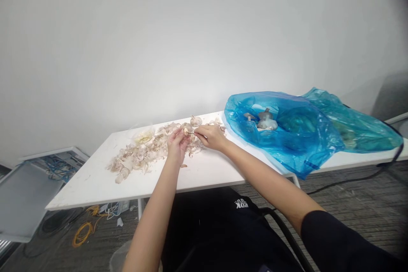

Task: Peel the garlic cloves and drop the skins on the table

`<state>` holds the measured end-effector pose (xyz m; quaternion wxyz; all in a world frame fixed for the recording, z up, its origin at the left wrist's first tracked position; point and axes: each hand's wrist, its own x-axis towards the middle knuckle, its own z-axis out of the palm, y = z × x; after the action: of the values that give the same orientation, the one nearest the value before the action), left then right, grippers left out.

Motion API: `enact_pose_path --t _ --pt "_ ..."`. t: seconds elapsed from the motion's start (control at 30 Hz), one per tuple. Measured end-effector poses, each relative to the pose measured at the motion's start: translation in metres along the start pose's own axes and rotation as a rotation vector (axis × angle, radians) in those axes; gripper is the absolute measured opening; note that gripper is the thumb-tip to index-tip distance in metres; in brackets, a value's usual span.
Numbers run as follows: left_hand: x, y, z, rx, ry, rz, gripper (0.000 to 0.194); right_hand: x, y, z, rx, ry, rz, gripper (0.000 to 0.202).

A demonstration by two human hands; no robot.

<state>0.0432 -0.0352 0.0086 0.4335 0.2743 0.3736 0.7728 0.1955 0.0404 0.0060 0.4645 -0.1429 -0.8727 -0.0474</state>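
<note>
Over the white table, my left hand [177, 143] pinches a garlic clove [185, 130] between thumb and fingers. My right hand [211, 135] comes in from the right, closed on a thin tool [191, 132] that reaches to the clove. Most of that tool is hidden by the fingers, and its kind is too small to tell. Around and behind both hands lies a wide heap of dry garlic skins [143, 153]. A whole garlic bulb [195, 121] sits just beyond the hands. Pale peeled cloves [143, 137] lie in what looks like a clear bag at the heap's back left.
On the right of the white table [210, 174], an open blue plastic bag [287, 144] holds garlic bulbs [267, 123]. A greenish plastic bag [366, 131] lies behind it. A wall closes off the back. Orange cable [82, 234] and a grey tray [28, 199] are at lower left.
</note>
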Motion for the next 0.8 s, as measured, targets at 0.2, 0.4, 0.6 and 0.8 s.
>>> enact_pose_path --t 0.2,0.4,0.6,0.8 --pt "0.001 0.003 -0.001 -0.06 0.016 -0.03 0.029 0.0 0.001 0.001 -0.008 -0.029 -0.051 0.023" --pt "0.005 0.001 -0.003 -0.114 0.027 0.011 0.019 0.0 -0.001 0.002 -0.053 -0.052 -0.153 0.022" --pt "0.007 -0.001 -0.003 -0.086 0.0 0.035 0.016 0.002 -0.007 0.001 -0.102 -0.108 -0.207 0.024" --pt "0.009 -0.005 -0.005 -0.038 -0.002 0.068 0.024 0.002 -0.01 0.002 -0.094 -0.111 -0.262 0.019"
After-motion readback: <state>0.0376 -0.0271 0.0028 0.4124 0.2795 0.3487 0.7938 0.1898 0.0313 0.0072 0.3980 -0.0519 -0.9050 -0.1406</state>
